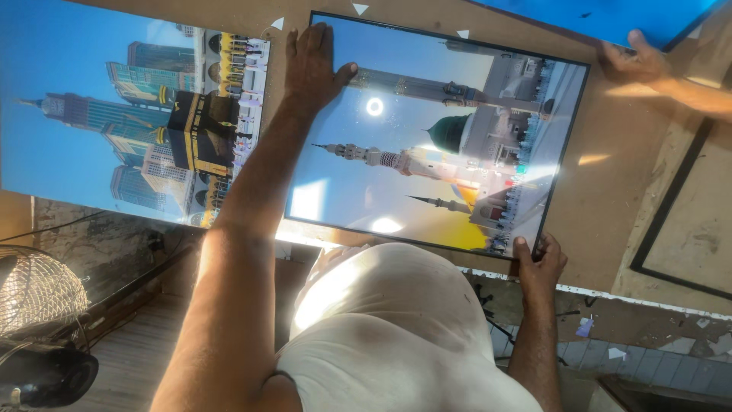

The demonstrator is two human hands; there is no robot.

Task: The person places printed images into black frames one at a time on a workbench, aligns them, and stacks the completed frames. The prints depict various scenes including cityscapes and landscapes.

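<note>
Framed picture (427,145): black-edged, glazed, showing a mosque with minarets; flat on the brown worktop (610,191), near edge level with the worktop's near edge.

Left hand (314,65): flat, fingers spread, palm down on the frame's far left corner; pressing, not gripping.

Right hand (538,263): fingers closed around the frame's near right corner, at the worktop's near edge.

Unframed print (137,114): city towers and a black cube-shaped building; flat toward the worktop's left end, just beside the frame, not touching either hand.

Another person's hand (637,61): resting at the worktop's far right, on the corner of a blue sheet (602,15).

Empty black frame (675,214): at the right edge.

Fan (38,297): below, left.
</note>
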